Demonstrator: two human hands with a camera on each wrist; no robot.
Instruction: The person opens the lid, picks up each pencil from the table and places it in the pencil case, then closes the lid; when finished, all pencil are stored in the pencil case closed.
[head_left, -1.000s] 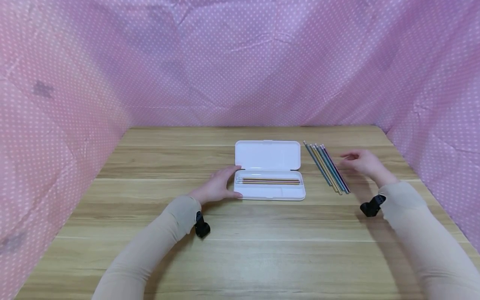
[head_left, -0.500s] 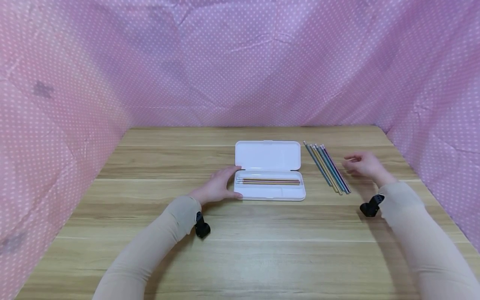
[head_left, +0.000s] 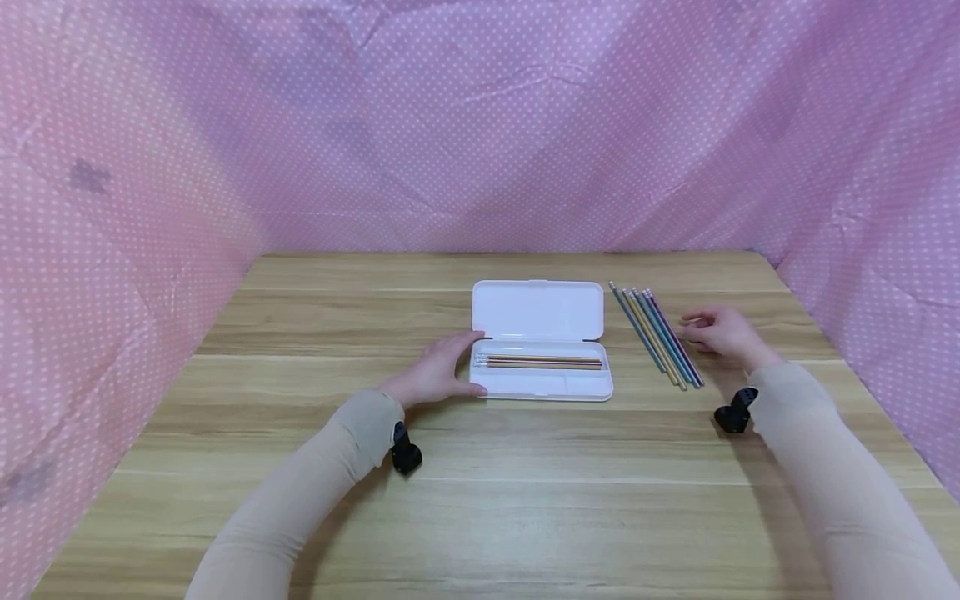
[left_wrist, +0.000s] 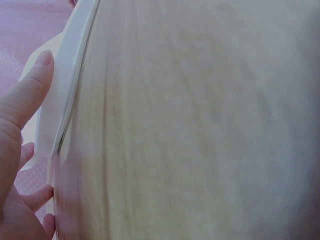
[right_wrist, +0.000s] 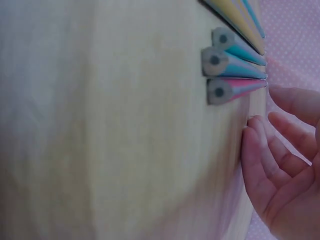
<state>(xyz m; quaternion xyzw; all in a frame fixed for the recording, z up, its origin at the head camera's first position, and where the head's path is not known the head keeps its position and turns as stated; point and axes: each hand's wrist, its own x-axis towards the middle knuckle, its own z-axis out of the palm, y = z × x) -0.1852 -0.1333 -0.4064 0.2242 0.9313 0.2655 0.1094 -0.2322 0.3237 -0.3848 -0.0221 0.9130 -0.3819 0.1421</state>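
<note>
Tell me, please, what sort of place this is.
Probably a makeshift recording booth: pink polka-dot cloth surrounds the wood-grain table on three sides, and black wrist cameras are worn.

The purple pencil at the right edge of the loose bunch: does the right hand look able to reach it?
Probably yes: the right hand is close beside the purple pencil, holding nothing, and no other object shows between them.

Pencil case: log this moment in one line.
case: open, pencils inside | left hand: touching its left end | right hand: empty, beside loose pencils
</note>
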